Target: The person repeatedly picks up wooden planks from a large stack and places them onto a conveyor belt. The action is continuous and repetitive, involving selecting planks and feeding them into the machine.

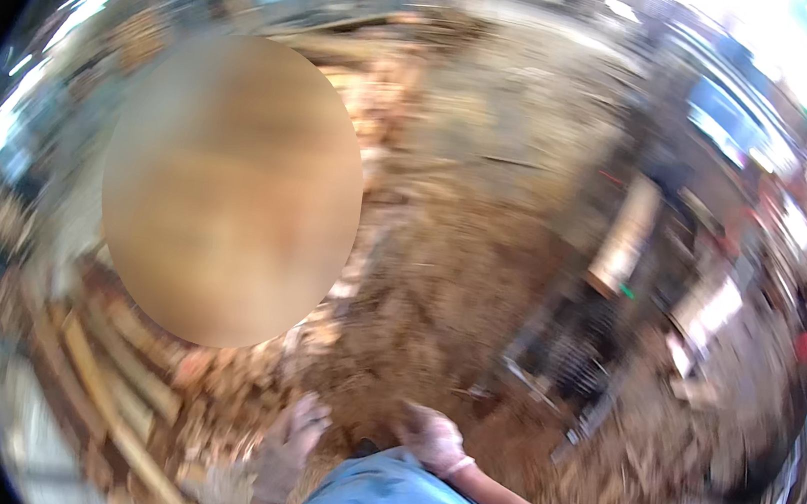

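Note:
My left hand, in a pale, thin-looking glove, hangs low at the front of my light-blue clothing. Its fingers are loosely bent and a little apart, with nothing seen in them. On the other side, my right hand wears a similar pale glove and is held before my body, its fingers loosely bent and partly turned from view. No object shows in it. Both hands are apart from each other, above brown ground strewn with wood scraps. Motion smears the picture.
Long wooden strips lie at the lower left beside reddish wood chips. To the right stands a dark metal machine frame with a pale wood piece on it. A blurred oval hides much of the left side.

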### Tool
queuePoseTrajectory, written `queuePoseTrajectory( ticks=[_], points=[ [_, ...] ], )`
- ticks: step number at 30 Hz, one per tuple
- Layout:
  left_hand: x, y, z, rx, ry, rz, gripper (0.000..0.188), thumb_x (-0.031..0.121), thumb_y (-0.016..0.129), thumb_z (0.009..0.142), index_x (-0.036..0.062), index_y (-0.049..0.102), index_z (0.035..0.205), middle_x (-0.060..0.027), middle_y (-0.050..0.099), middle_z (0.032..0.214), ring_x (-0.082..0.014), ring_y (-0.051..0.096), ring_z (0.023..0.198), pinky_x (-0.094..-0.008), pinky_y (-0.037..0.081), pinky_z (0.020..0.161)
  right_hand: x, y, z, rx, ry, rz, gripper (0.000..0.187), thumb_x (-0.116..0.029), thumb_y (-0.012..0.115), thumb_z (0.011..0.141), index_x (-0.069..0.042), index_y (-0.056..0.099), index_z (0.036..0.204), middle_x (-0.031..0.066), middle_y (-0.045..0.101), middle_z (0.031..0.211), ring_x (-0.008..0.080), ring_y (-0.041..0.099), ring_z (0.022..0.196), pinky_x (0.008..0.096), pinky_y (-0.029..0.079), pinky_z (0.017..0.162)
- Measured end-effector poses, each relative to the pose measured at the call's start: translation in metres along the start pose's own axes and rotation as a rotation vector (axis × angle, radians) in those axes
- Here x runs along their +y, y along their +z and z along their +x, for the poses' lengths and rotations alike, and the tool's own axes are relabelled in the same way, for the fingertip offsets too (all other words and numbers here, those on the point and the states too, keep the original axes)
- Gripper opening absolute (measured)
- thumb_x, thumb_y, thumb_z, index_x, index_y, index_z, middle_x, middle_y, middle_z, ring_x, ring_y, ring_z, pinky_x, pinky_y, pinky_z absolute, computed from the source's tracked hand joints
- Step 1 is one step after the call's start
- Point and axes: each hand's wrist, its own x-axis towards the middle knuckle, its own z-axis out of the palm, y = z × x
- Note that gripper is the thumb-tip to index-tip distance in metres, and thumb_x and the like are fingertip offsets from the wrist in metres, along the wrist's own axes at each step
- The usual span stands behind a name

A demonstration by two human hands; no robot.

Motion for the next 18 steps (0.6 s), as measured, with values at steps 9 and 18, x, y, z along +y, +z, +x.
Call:
queuePoseTrajectory(
  ticks=[9,18],
  points=[
    [0.044,-0.005,-0.09,0.503,0.29,0.698,0.07,0.027,0.071,0.094,0.0067,0.043,0.154,-0.022,0.059,0.142,-0.0331,0.058,0.132,-0.0423,0.045,0.113,0.017,0.008,0.059,-0.336,-0.06,0.316,0.053,-0.007,0.065,0.097,0.007,0.05,0.146,0.0234,0.062,0.14,0.0285,0.062,0.129,0.0365,0.053,0.103],
    [0.017,-0.08,-0.169,1.453,-0.023,1.09,0.084,0.039,0.081,0.082,-0.0035,0.047,0.146,-0.0265,0.064,0.128,-0.0394,0.062,0.119,-0.0483,0.049,0.104,-0.115,0.084,0.073,-0.933,-0.046,0.612,0.042,-0.004,0.057,0.102,0.005,0.053,0.143,0.0167,0.064,0.135,0.0231,0.059,0.128,0.0336,0.051,0.103]
  ],
)
